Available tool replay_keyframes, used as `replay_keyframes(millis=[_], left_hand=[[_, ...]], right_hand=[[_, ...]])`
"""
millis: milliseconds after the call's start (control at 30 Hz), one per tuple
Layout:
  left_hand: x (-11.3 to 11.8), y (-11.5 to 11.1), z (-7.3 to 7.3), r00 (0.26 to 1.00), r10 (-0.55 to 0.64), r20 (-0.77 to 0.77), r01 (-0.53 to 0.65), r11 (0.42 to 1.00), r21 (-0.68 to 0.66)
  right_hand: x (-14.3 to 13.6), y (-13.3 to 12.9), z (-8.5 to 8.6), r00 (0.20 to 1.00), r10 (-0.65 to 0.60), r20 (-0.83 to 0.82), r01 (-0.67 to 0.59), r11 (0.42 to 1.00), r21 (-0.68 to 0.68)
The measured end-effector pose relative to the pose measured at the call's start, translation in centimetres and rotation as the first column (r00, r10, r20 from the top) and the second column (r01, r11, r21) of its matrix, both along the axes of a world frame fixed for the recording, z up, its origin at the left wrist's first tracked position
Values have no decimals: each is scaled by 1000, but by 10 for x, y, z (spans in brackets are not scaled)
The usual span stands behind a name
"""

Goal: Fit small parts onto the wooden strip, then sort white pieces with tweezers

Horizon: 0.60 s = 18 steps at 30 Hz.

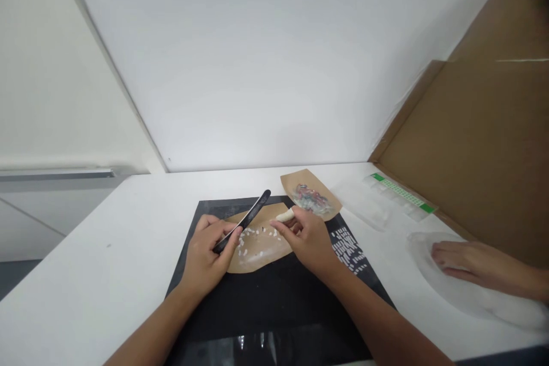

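My left hand (209, 251) is closed around a slim black file-like strip (254, 211), which tilts up to the right over a piece of brown paper (249, 263). My right hand (309, 238) pinches a small cream-coloured piece (285, 215) near the paper's right edge. Small white bits (245, 252) lie scattered on the paper. Beneath it is a black mat (257, 303). Rows of small white pieces (348, 250) sit on the mat's right part, beside my right forearm.
Behind my right hand, a brown-backed packet (295, 179) holds colourful small items. A clear case with a green-edged strip (403, 193) lies farther right. Another person's hand (461, 260) rests on a clear plastic bag (450, 295). Brown cardboard (484, 143) stands along the right side.
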<state>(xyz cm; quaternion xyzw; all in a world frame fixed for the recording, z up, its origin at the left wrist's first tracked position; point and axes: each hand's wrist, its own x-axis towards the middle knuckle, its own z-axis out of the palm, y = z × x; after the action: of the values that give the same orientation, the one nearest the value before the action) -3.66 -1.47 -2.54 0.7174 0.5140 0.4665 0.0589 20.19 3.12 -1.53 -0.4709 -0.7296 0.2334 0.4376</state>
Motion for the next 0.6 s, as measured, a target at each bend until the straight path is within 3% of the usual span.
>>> replay_keyframes(millis=[200,367,600], left_hand=[[1,-2,0,994,-73,-76,78,995,66],[3,-2,1,981,-145,-126,155,986,67],[2,-2,-2,979,-168,-117,179,979,94]], right_hand=[[0,-3,4,993,43,-114,-49,997,-54],[-3,-5,2,997,23,-75,-24,1000,-10],[0,-1,0,999,33,-42,-36,997,-63]])
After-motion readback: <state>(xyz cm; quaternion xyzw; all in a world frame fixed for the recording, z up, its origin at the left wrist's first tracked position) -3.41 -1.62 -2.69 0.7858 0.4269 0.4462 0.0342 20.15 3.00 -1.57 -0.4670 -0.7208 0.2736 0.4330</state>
